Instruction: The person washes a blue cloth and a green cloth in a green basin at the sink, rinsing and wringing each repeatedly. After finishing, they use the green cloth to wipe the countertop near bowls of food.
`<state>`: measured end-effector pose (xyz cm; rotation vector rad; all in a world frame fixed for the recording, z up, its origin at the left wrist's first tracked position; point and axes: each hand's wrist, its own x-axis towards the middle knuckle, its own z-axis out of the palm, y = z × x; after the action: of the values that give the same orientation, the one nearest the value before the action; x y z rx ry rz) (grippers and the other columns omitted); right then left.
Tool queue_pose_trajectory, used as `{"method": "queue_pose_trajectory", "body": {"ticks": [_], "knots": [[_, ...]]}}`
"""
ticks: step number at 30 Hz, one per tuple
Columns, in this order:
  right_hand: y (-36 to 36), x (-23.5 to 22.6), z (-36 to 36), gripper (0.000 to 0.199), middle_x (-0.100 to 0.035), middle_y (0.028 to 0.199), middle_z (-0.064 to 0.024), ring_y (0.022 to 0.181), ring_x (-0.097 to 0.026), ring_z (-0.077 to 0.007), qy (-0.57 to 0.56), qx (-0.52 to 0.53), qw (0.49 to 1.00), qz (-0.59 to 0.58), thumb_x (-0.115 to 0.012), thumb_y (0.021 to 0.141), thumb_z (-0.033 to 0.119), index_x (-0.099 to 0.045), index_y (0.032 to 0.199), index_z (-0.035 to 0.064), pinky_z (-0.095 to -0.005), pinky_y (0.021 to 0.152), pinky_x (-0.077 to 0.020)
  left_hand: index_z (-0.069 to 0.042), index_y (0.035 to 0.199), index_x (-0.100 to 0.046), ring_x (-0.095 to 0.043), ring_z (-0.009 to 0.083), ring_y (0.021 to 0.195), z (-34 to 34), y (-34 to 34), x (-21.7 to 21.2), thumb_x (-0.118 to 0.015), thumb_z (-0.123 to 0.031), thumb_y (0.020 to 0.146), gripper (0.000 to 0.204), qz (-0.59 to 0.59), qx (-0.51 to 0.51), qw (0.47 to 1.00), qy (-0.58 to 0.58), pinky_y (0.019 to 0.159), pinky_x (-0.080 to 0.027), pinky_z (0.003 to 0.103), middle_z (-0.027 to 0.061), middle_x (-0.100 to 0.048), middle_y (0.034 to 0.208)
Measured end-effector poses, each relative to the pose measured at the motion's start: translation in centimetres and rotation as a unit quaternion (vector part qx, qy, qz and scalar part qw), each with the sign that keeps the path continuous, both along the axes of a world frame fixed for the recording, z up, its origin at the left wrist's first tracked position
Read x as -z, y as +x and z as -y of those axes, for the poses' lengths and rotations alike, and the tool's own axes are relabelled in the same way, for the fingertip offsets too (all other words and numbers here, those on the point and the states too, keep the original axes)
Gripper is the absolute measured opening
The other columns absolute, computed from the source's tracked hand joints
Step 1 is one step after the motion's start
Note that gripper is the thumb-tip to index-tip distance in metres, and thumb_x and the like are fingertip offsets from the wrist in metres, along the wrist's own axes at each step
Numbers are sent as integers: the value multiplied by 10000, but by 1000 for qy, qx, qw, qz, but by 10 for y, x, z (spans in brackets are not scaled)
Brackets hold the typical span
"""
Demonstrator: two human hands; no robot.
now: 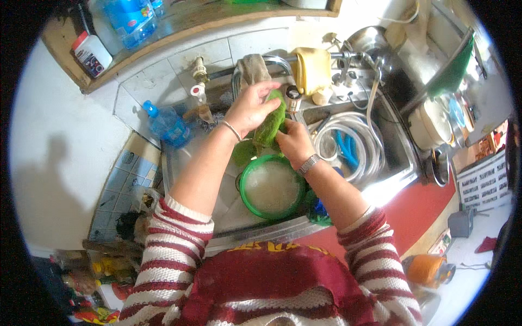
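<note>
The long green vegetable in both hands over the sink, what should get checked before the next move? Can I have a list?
1. Left hand grips the top of the long green vegetable: ok.
2. Right hand holds its lower end: ok.
3. Round green plastic basin of cloudy water sits right below the vegetable: ok.
4. Water running from the tap: cannot tell.
5. Coiled white hose lies apart from the hands, in the right sink basin: ok.
6. Blue plastic bottle stands clear on the left: ok.

Upper left shelf has a small white plastic jar [91,53] with a red cap and dark label. Next to it is a big clear blue bottle [130,19] with a blue label.
</note>
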<state>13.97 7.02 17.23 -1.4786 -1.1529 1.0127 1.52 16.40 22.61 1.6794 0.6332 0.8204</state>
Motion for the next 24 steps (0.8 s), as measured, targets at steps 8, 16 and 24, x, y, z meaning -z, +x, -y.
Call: {"method": "queue_pose_trajectory", "body": {"ticks": [8, 16, 24], "knots": [[48, -42, -70, 244, -626, 912, -100, 801, -619, -208, -10, 174, 959, -225, -502, 951, 239, -592, 1023, 24, -356, 700, -527, -6, 1187, -583, -642, 209, 1004, 29, -134, 112, -640, -124, 894, 320, -195, -134, 971, 26, 880, -503, 322, 143, -656, 1134], [27, -100, -188, 583, -616, 1157, -260, 1120, -565, -372, -52, 98, 865, 489, -460, 940, 465, -598, 1168, -53, -450, 968, -417, 8, 1117, -604, -642, 144, 798, 87, -190, 182, -594, -122, 915, 240, -160, -88, 976, -117, 733, -514, 293, 72, -677, 913], [80, -5, -215, 451, -646, 1048, -232, 1005, -611, -385, 203, 48, 828, 521, -469, 939, 412, -628, 1114, 27, -457, 896, -451, 2, 1093, -601, -613, 148, 749, 100, -194, 261, -584, -130, 907, 229, -201, -59, 972, -104, 673, -502, 296, 55, -640, 843]]}}
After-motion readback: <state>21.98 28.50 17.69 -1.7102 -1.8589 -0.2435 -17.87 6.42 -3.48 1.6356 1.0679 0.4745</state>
